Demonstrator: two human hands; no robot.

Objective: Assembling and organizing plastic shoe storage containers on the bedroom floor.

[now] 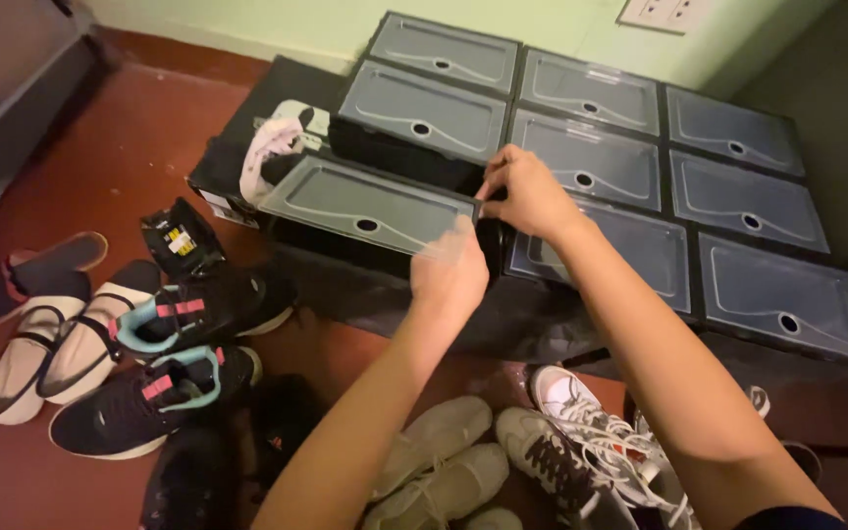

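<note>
Nearest, at 6 o'clock on the red floor (120,147), a heap of pale sneakers (444,461) and a white pair with dark laces (561,451). At 8 o'clock, two black sneakers with teal and pink trim (164,363), one behind the other; just left of them a pair of beige slip-ons with black straps (51,348), and at 9 o'clock a dark sandal with a red edge (22,275).

Both forearms rise from the bottom edge toward centre. Left hand (450,275) is at centre, motion-blurred, fingers curled on the near right corner of the translucent grey door (365,204) of an open shoe box; exact grip hard to tell. Right hand (527,191), just past it at 1 o'clock from the left, pinches the same door's upper right corner with fingertips.

That door sits at centre, tilted outward from its black box (385,250). A white shoe (272,147) shows behind its left end, at 10 o'clock.

Beyond, from 12 to 3 o'clock, a stack of closed shoe boxes (591,108) with grey doors and round finger holes, rows touching. Farthest, a pale green wall (247,20) with a white outlet plate (664,12) at 1 o'clock.
</note>
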